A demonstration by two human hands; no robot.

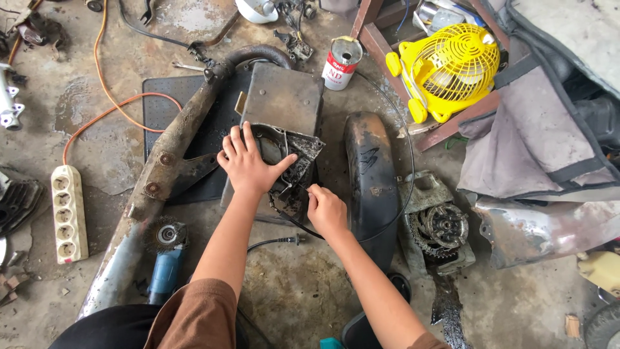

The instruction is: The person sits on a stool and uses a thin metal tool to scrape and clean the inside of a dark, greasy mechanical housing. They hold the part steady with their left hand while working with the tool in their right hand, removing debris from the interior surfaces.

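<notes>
Right now your left hand (248, 161) is lying flat, fingers spread, on the dirty engine cover (290, 169) that is sitting on the floor (290, 291), on the edge of a black mat (169, 103). Your thumb is reaching toward the cover's broken inner rim, so that grip is pressing down rather than clasping. Your right hand (326, 210) is curling just beside the cover's lower right corner, its grip pinching something small and dark against the metal; you cannot tell from this view exactly what it is. A thin black cable (408, 161) is looping from under that hand around the black fender (371, 174) to your right. A rusty exhaust pipe (169, 168) is lying diagonally at your left, with a blue grinder (166, 262) near its lower end and a white power strip (68, 212) farther left. Beyond the cover a can (341, 62) is standing upright, and a yellow fan (449, 68) is resting at upper right. A chain gear assembly (439, 226) is sitting just right of the fender.
</notes>
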